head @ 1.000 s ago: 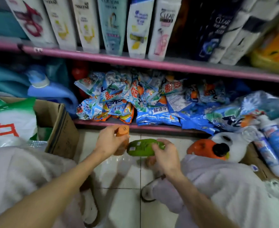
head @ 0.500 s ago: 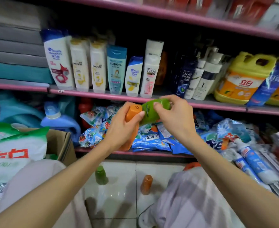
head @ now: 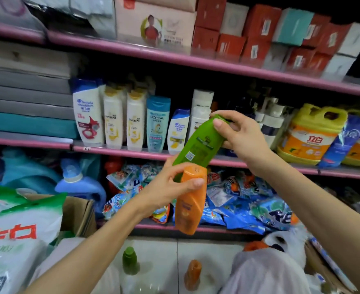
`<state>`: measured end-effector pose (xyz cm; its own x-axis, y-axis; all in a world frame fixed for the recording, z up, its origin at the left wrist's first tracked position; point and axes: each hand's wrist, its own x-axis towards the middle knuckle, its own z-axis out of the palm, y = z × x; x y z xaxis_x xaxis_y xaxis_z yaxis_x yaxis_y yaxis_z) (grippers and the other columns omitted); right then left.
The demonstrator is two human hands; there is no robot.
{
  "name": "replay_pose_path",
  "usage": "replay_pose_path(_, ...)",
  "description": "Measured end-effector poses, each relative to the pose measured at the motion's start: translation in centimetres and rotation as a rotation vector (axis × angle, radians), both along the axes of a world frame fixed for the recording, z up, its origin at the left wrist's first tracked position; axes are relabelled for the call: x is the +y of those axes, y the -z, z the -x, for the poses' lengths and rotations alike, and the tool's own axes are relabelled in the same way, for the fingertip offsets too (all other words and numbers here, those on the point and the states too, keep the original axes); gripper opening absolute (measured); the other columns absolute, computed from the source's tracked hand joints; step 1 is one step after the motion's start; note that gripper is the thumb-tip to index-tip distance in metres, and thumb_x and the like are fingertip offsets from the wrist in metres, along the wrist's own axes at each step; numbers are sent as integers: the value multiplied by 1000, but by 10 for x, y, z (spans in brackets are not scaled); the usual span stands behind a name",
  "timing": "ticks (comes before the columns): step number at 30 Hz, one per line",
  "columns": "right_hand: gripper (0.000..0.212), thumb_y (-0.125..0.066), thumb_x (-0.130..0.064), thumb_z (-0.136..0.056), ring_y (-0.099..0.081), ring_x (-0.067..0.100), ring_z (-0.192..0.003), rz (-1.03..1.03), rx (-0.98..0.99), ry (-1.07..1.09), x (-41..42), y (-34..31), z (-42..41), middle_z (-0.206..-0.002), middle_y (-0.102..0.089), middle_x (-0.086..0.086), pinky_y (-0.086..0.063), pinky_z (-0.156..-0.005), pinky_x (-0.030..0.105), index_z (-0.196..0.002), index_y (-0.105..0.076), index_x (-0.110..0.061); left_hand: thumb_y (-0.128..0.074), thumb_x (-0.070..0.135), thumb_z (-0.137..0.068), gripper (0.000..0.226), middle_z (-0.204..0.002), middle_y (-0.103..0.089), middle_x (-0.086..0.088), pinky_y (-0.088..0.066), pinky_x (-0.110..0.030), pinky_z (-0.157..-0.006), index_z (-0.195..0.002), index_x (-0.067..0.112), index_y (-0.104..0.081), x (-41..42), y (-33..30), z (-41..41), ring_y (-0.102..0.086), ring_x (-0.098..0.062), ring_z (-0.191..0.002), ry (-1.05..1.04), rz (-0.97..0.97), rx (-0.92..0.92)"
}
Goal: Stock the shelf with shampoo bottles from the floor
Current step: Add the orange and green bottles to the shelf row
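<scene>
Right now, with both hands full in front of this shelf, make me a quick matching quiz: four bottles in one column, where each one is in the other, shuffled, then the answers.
Things:
1. green bottle
2. orange bottle
3. small green bottle
4. L'Oreal bottle

Places:
A. standing on the floor tiles
B. held by the left hand
C. upright on the middle shelf
D. held by the right hand

Pairs: 1-D, 2-B, 3-A, 4-C
</scene>
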<state>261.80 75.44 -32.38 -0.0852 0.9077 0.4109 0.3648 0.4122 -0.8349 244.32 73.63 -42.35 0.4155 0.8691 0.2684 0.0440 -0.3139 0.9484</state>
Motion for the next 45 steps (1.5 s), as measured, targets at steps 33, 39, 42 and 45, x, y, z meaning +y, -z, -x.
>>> replay_pose_path(33, 33, -64, -31, -90, -56, 16, -77, -173, -164, 631, 169, 77, -51, -83, -56, -8, -43, -67, 30, -108, -47, -9, -70, 38, -66, 31, -88, -74, 9, -49, -46, -94, -95, 28, -70, 105, 85, -6, -67, -10, -87, -486, 468, -653)
replay_pose_path(39, 44, -64, -35, -88, -56, 24, -83, -61, -284, 727, 198, 104, -48, -92, -55, 3, -41, -71, 31, -115, -44, -7, -68, 33, -71, 28, -79, -72, 8, -53, -34, -78, -96, 21, -69, 122, 92, -3, -67, -8, -75, -470, 511, -678)
replay_pose_path(42, 50, -65, -39, -85, -62, 33, -89, 14, -401, 708, 202, 108, -48, -99, -61, 9, -49, -74, 40, -116, -40, -9, -70, 38, -67, 38, -83, -74, 8, -53, -34, -78, -102, 22, -68, 127, 94, 1, -69, -6, -77, -435, 512, -627)
replay_pose_path(45, 65, -72, -39, -76, -61, 34, -99, 192, -518, 639, 207, 103, -53, -113, -61, 13, -51, -80, 41, -123, -39, -8, -72, 43, -62, 46, -93, -74, 9, -52, -27, -69, -105, 29, -69, 129, 97, 3, -70, -3, -82, -404, 508, -579)
